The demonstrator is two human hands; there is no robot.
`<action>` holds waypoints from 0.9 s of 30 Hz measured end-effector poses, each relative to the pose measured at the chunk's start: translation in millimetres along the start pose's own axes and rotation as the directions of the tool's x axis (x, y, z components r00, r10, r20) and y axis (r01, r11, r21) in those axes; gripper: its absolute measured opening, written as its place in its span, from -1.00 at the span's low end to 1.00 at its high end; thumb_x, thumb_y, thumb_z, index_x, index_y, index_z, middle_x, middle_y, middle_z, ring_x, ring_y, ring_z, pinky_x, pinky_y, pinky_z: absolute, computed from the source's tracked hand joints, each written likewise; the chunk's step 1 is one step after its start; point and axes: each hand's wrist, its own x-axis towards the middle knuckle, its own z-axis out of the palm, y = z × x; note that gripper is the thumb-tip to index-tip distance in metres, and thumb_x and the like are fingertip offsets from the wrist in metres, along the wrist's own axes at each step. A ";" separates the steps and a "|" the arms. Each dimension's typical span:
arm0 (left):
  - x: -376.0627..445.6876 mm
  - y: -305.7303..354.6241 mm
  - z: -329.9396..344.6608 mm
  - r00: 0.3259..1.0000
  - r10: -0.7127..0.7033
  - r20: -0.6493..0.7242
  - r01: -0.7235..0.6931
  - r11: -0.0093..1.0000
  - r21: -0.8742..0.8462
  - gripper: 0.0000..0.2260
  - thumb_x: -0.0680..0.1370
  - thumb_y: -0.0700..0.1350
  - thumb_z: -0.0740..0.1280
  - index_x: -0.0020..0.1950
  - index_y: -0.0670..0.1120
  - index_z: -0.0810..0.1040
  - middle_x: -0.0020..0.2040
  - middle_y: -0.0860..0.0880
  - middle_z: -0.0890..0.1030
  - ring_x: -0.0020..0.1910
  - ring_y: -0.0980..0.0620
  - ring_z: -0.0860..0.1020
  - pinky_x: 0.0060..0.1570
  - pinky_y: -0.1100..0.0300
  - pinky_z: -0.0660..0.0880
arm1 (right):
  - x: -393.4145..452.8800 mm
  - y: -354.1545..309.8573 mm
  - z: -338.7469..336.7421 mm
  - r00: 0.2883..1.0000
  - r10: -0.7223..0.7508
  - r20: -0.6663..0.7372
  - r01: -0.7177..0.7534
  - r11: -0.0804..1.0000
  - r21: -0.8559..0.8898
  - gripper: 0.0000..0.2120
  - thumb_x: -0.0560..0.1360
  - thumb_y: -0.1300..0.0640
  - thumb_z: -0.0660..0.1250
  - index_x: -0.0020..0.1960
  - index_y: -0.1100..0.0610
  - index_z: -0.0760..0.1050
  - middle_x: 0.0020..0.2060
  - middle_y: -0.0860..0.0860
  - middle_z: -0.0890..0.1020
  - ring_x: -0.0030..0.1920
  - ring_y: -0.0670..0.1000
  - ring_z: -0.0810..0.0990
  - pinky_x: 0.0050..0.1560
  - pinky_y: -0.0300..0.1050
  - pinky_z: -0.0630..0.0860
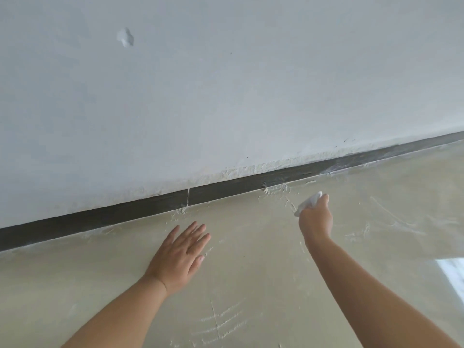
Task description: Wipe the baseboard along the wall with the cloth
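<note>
White cloth (308,203) — crumpled, right hand (315,218).

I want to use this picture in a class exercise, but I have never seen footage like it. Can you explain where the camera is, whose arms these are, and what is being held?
There is no machine here. The single picture comes from a wide-angle camera worn on a person's head, looking down at their own bare arms. The left hand lies flat and open on the pale floor, apparently for support. The right hand grips a small white cloth, held just above the floor, close to the dark baseboard but not touching it. Above is a white wall. Whitish smears mark the floor and baseboard.
</note>
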 end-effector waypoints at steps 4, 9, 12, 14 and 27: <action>42.6 23.2 12.9 0.999 0.007 -0.031 -0.008 0.999 -0.033 -0.59 0.63 0.00 -0.17 0.18 0.03 0.45 0.14 -0.04 0.61 0.22 -0.01 0.36 0.19 0.01 0.21 | 1.7 -19.2 -26.3 0.999 -0.037 0.023 0.040 0.992 -0.119 -0.53 0.56 0.32 0.02 0.46 0.18 0.11 0.25 0.22 0.46 0.10 0.16 0.47 -0.13 -0.21 0.34; 99.8 40.0 7.3 0.997 0.028 0.076 -0.023 0.998 -0.059 -0.57 0.54 0.01 -0.02 0.00 0.05 0.66 0.07 -0.02 0.64 0.08 -0.02 0.60 0.11 -0.01 0.39 | 13.9 -44.9 -47.5 0.988 -0.144 0.056 0.153 0.962 -0.225 -0.51 0.51 0.36 0.00 0.44 0.21 0.14 0.05 0.20 0.53 -0.24 0.00 0.48 -0.41 -0.41 0.34; 113.4 49.2 10.5 0.991 0.036 0.133 -0.022 0.994 -0.106 -0.38 0.62 0.07 -0.25 0.06 0.04 0.64 0.10 -0.03 0.63 0.09 -0.05 0.60 0.11 -0.03 0.39 | 25.5 -54.2 -60.4 0.984 -0.168 0.060 0.178 0.957 -0.229 -0.58 0.53 0.37 0.01 0.38 0.27 0.20 0.05 0.10 0.48 -0.29 -0.04 0.40 -0.52 -0.49 0.28; 120.7 56.9 14.1 0.984 0.053 0.169 -0.033 0.992 -0.118 -0.37 0.62 0.10 -0.27 0.08 0.04 0.63 0.11 -0.04 0.63 0.09 -0.06 0.60 0.05 -0.01 0.50 | 37.4 -54.9 -69.7 0.986 -0.157 0.049 0.164 0.962 -0.220 -0.50 0.56 0.34 0.02 0.48 0.19 0.08 0.06 -0.01 0.39 -0.10 0.01 0.41 -0.24 -0.38 0.33; 192.4 138.7 50.0 0.942 -0.088 0.325 0.110 0.993 -0.050 -0.56 0.61 0.12 -0.24 0.20 0.02 0.36 0.14 -0.09 0.61 0.21 -0.10 0.47 -0.07 -0.13 0.53 | 178.0 20.0 -156.2 0.985 -0.069 0.159 0.059 0.996 0.066 -0.32 0.41 0.51 -0.02 0.36 -0.05 0.37 -0.02 0.02 0.44 -0.16 0.04 0.38 -0.09 -0.11 0.51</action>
